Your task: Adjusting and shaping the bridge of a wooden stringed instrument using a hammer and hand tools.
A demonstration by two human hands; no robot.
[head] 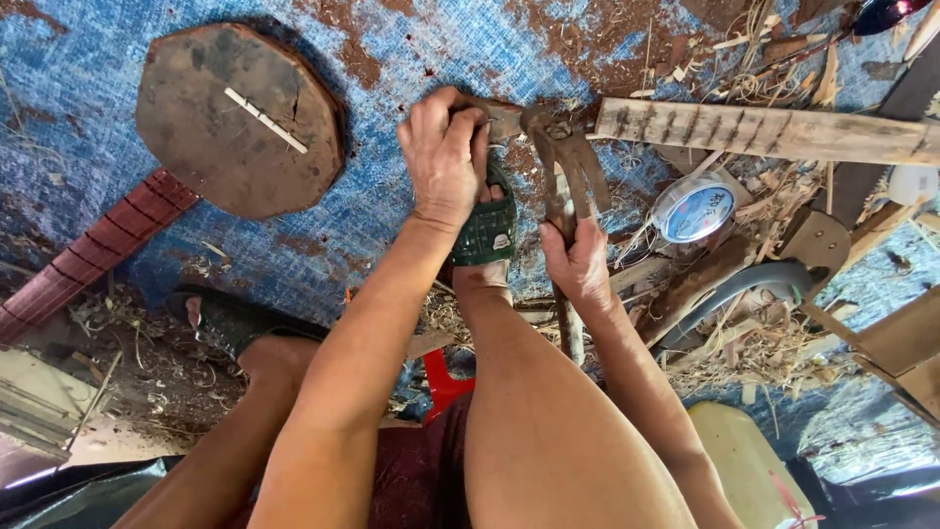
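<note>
My left hand [446, 147] is closed over the near end of a long pale wooden neck piece [764, 130] with dark cross marks, which lies on the blue tarp. My right hand [580, 263] grips the handles of rusty brown pincers [568, 167]. The pincers' head sits right at the end of the wooden piece, beside my left hand; what the jaws bite on is hidden. My foot in a green sandal [487, 233] rests just below my left hand, pressed near the wood.
A stringed instrument with a round wooden body [240, 118] and a reddish fretted neck [88, 255] lies at the left. A spool of line [692, 209], wood scraps and shavings [764, 333] crowd the right. My other sandalled foot [220, 318], a red stool [446, 384] and a yellow container [749, 460] are near.
</note>
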